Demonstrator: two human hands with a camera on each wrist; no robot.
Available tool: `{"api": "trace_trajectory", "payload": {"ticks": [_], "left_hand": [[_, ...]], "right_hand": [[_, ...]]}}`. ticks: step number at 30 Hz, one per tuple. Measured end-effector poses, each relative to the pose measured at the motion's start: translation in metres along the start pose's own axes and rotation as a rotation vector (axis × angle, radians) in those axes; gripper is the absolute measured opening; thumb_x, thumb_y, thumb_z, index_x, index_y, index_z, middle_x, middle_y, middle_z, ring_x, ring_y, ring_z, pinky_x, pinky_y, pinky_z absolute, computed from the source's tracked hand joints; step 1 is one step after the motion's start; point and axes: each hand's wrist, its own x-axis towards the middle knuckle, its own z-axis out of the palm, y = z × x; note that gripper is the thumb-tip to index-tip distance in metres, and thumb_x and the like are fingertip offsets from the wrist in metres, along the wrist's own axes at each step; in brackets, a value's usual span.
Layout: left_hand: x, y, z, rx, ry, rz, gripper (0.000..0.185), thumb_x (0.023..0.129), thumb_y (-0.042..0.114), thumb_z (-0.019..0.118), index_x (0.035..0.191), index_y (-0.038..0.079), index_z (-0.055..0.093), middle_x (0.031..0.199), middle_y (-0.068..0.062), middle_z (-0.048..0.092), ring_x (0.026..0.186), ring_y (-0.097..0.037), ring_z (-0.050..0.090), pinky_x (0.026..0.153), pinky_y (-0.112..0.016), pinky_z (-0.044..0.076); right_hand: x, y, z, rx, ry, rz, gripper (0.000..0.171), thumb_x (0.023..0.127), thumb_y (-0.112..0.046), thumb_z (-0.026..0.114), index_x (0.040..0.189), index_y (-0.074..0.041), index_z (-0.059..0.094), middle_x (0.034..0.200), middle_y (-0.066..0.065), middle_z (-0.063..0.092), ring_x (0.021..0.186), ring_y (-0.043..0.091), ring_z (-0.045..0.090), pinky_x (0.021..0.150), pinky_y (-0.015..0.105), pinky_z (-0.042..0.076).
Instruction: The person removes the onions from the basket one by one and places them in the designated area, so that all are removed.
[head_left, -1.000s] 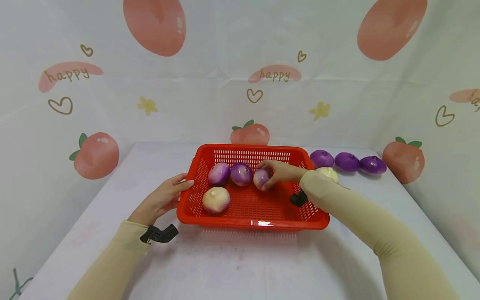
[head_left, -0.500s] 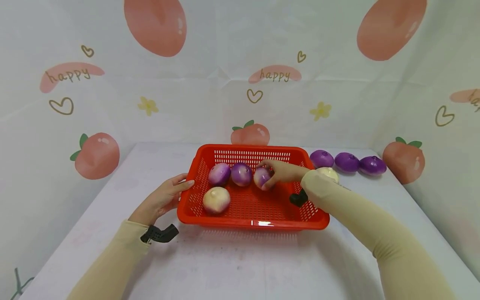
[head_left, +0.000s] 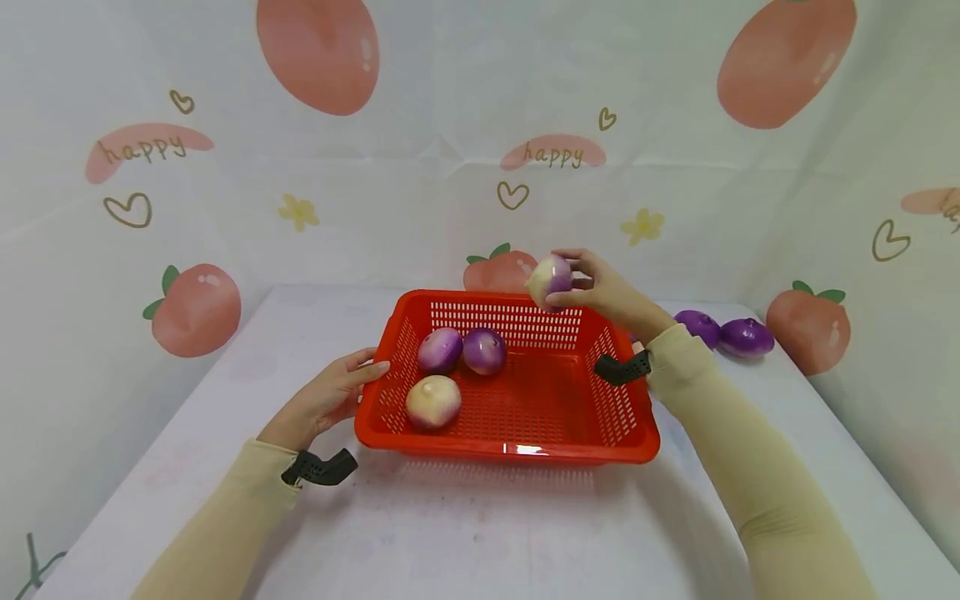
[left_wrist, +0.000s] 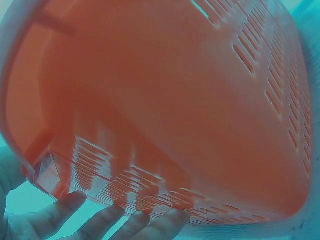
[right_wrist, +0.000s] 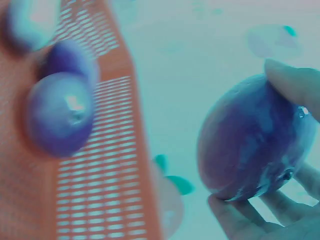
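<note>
My right hand (head_left: 603, 292) holds a purple-and-white turnip (head_left: 550, 282) in the air over the back rim of the red plastic basket (head_left: 525, 448). In the right wrist view, the thumb and fingers are spread round the held turnip (right_wrist: 250, 140), outside the basket's wall. My left hand (head_left: 333, 392) grips the basket's left rim, its thumb over the edge; in the left wrist view, the fingers (left_wrist: 100, 222) lie along the slotted wall. Inside the basket, two purple turnips (head_left: 439, 349) sit side by side at the back left, with a cream-coloured turnip (head_left: 433, 402) in front.
More purple turnips (head_left: 746, 337) stand on the white table (head_left: 480, 533) to the basket's right, partly hidden by my right arm. A white cloth (head_left: 420, 208) with printed fruit hangs behind the table.
My right hand has lifted the turnip out of the basket's right part, moving it up and back over the rim. The left hand and basket stay in place.
</note>
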Motion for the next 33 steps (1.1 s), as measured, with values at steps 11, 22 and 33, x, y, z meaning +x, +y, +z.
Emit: {"api": "trace_trajectory", "payload": {"ticks": [11, 22, 33], "left_hand": [[-0.001, 0.001, 0.002, 0.006, -0.001, -0.001, 0.067, 0.098, 0.033, 0.056, 0.151, 0.007, 0.024, 0.138, -0.019, 0.047, 0.101, -0.015, 0.063, 0.089, -0.042, 0.056], [-0.001, 0.001, 0.001, 0.002, -0.006, 0.005, 0.065, 0.098, 0.032, 0.055, 0.151, 0.007, 0.026, 0.131, -0.013, 0.054, 0.101, -0.015, 0.063, 0.088, -0.042, 0.056], [0.0, -0.001, 0.002, -0.002, 0.008, -0.005, 0.062, 0.098, 0.031, 0.055, 0.15, 0.008, 0.029, 0.132, -0.014, 0.053, 0.101, -0.016, 0.064, 0.087, -0.042, 0.056]], "right_hand": [[-0.044, -0.014, -0.043, 0.623, 0.255, -0.251, 0.049, 0.088, 0.01, 0.06, 0.128, -0.014, 0.043, 0.128, 0.007, 0.042, 0.113, 0.019, 0.05, 0.091, 0.022, 0.053], [-0.089, 0.022, -0.079, 0.793, 0.389, -0.306, 0.052, 0.088, 0.015, 0.054, 0.129, -0.013, 0.038, 0.132, 0.006, 0.035, 0.116, 0.017, 0.051, 0.087, 0.027, 0.056], [-0.133, 0.078, -0.098, 0.267, 0.507, 0.03, 0.063, 0.093, -0.009, 0.062, 0.142, -0.021, 0.024, 0.128, -0.006, 0.035, 0.112, 0.003, 0.041, 0.083, 0.005, 0.045]]}}
